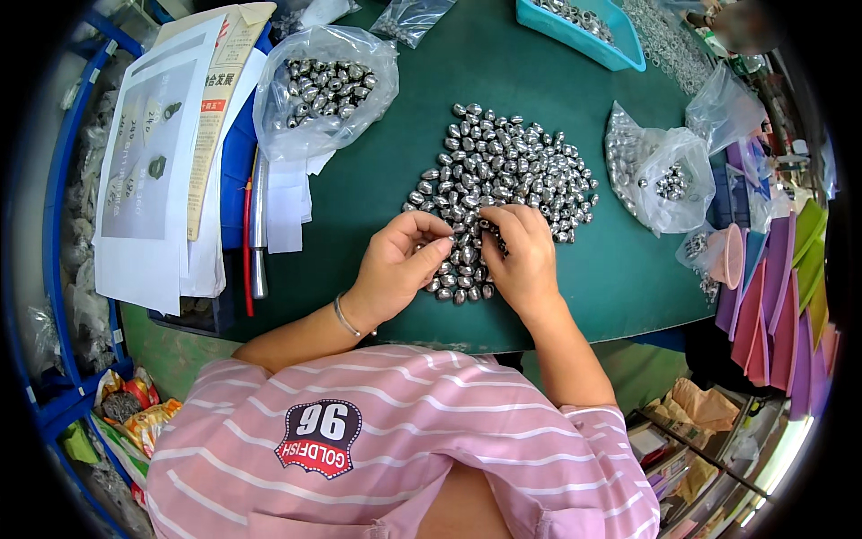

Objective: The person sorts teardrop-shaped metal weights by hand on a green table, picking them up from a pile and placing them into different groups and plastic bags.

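Observation:
A wide heap of shiny silver metal beads, barrel-shaped with holes, lies on the green table mat. At its near left edge is my left hand, wearing a bangle on the wrist. Its thumb and index finger come together in a pinch; whatever is between the tips is too small to make out. My right hand reaches into the near side of the heap. Its fingers curl down toward the thumb, with a few beads showing between them. More loose beads lie between the two hands.
At the upper left sits an open plastic bag of beads, beside papers and a red rod. Another bag of small metal parts lies to the right. A turquoise tray stands at the back; colourful bins line the right edge.

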### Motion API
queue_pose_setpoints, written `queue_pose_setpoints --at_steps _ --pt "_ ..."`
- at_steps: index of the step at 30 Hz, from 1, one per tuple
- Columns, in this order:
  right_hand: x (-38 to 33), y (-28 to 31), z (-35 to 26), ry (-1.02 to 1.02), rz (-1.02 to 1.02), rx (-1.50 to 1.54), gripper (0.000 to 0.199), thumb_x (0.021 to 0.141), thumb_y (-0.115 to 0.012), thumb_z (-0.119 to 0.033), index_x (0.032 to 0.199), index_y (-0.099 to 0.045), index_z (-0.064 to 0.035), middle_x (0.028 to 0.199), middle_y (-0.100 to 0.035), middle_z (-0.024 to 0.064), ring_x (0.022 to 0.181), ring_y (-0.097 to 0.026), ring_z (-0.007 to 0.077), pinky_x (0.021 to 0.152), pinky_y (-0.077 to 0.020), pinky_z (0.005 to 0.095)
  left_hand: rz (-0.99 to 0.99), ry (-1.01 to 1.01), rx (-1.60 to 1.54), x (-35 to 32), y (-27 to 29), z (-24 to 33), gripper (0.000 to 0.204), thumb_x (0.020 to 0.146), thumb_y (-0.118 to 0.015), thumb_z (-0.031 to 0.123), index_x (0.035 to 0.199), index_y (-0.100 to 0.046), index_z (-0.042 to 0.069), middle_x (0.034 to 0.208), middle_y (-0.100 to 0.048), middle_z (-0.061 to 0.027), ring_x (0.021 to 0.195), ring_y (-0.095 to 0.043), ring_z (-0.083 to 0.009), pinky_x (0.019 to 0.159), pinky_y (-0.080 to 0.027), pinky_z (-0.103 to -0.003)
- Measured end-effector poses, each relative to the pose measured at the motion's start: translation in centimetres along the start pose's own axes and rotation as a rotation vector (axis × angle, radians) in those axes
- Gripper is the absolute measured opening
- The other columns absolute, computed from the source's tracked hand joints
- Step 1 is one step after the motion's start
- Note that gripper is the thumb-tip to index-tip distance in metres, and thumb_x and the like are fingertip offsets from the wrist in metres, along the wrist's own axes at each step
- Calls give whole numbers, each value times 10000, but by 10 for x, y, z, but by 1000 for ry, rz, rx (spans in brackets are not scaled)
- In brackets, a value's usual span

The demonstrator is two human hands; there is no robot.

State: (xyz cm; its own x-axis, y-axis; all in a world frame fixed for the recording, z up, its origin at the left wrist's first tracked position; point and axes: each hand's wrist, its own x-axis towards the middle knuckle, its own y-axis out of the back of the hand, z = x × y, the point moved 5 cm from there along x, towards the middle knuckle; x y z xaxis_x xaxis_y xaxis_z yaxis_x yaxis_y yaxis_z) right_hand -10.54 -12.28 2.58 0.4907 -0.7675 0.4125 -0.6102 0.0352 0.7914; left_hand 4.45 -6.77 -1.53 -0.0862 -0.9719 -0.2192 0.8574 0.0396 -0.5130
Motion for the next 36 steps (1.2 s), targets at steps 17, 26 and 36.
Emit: queue_pose_setpoints --at_steps 17,26,36 --pt "-22 -4 -15 -279 13 907 215 745 -661 113 946 -626 44 977 -610 136 881 -600 182 753 -501 269 -41 -182 410 -8 -4 7 226 834 -672 12 1048 -606 -17 910 -655 -47 763 -589 -62 664 -484 -197" --pt "-24 0 -17 -221 53 995 247 739 -682 128 936 -576 24 989 -602 142 874 -598 187 757 -503 285 -48 -301 374 -9 -3 7 209 804 -695 -12 1002 -627 -17 884 -632 -37 680 -525 -56 606 -442 -203" --pt "-31 -2 -17 -209 91 981 350 714 -669 166 982 -519 -1 982 -573 135 890 -584 200 801 -497 301 -13 -460 523 -10 -6 19 195 730 -740 -21 905 -660 8 888 -640 -72 662 -557 -92 570 -444 -218"
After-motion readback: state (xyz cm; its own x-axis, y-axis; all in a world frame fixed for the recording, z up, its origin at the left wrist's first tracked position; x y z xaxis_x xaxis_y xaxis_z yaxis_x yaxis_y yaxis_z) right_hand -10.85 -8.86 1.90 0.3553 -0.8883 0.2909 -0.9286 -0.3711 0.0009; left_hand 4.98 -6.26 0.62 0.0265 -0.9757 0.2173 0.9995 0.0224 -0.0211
